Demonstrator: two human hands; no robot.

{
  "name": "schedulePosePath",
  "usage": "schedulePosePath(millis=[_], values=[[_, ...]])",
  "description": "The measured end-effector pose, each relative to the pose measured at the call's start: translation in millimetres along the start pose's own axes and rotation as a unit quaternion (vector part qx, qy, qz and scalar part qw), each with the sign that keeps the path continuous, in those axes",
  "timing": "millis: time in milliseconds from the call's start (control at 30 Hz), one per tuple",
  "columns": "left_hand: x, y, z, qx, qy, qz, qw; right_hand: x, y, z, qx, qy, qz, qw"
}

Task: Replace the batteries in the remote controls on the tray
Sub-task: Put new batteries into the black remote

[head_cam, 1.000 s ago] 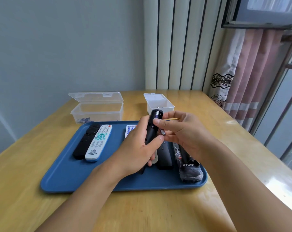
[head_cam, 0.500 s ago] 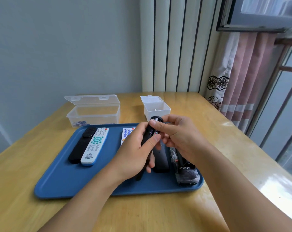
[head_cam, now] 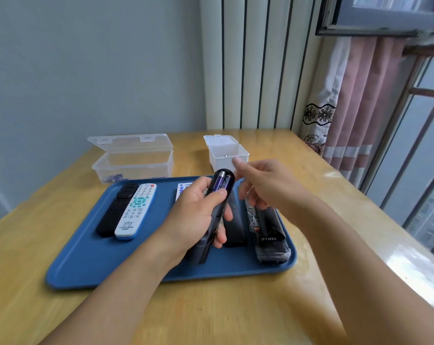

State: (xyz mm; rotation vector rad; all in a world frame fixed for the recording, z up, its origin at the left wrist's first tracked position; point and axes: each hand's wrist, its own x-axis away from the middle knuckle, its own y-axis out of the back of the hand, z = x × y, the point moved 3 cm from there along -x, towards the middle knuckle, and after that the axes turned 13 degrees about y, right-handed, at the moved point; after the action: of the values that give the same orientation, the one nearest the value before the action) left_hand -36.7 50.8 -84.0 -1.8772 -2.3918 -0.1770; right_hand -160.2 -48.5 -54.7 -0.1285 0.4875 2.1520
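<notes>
Holding a black remote (head_cam: 217, 207) upright-tilted above the blue tray (head_cam: 86, 257), left hand (head_cam: 193, 217) wrapped round its lower body, battery bay facing up with two batteries (head_cam: 222, 181) seated at the top end. Hovering just beside that top end, right hand (head_cam: 265, 185) with fingers loosely spread, gripping nothing visible. Running long axis away from the body, toward the worktop's far edge and the small white box (head_cam: 229, 153). Lying nearer the bay: the right hand, so probably fetching the cover or pressing the cells next. Resting flat on the tray's left part: a white remote (head_cam: 136, 210) beside another black one (head_cam: 117, 210).
</notes>
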Motion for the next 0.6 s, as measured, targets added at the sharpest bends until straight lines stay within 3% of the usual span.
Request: schedulePosePath(millis=[67, 133, 167, 400, 500, 600], values=[[1, -1, 0, -0.010, 0.002, -0.003, 1.000, -1, 20, 2, 0.175, 0.010, 0.003, 0.985], [1, -3, 2, -0.027, 0.003, -0.005, 1.000, 2, 36, 3, 0.361, 0.018, 0.053, 0.931], [1, -5, 3, -0.035, 0.005, -0.004, 0.999, 5, 40, 3, 0.402, 0.006, 0.089, 0.911], [1, -7, 5, -0.052, 0.023, -0.018, 0.998, 21, 38, 7, 0.425, -0.068, 0.247, 0.868], [2, -5, 4, -0.030, 0.034, -0.019, 0.999, 22, 40, 3, 0.442, -0.087, 0.268, 0.852], [3, -5, 3, -0.013, 0.041, -0.016, 0.999, 21, 40, 1, 0.429, -0.092, 0.267, 0.858]])
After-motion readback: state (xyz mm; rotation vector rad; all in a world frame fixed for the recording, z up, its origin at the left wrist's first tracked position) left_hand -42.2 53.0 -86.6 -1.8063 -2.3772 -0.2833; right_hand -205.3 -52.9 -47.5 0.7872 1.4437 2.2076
